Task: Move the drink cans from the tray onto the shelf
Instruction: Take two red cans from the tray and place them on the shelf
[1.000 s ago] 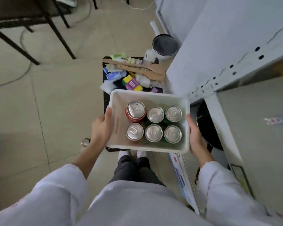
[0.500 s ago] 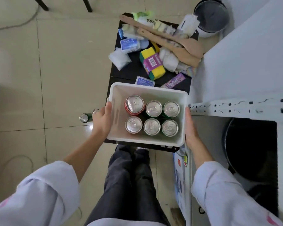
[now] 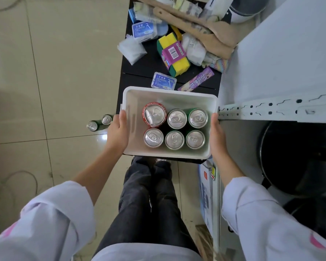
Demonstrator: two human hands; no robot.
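1. Head view: you hold the white tray [image 3: 169, 95] from both sides, and it is the landmark for everything below. Your left hand [image 3: 118, 131] clamps the tray's left wall with the thumb hooked over the rim; your right hand [image 3: 216, 135] presses flat against the right wall. The fingers of both hands are hidden beneath or behind the tray.
2. Six drink cans [image 3: 174, 129] stand upright inside the tray in two rows of three. Only the silver tops show clearly. The red can [image 3: 154, 114] sits at the far-left corner of the group; green shows on the sides of the cans near it, though the labels cannot be read.
3. Just right of the tray, the white metal shelf [image 3: 271, 108] shows its slotted upright rail. A dark round pan [image 3: 297, 157] lies on a lower level, partly cut off by the shelf board above.
4. Beyond the tray, a black desk [image 3: 139, 72] carries sponges, floss packets and wooden spatulas [image 3: 201, 31]; the top edge crops this clutter.
5. Left of the tray, two more cans [image 3: 99, 122] stand on the tiled floor [image 3: 55, 72], partly hidden by your left hand.
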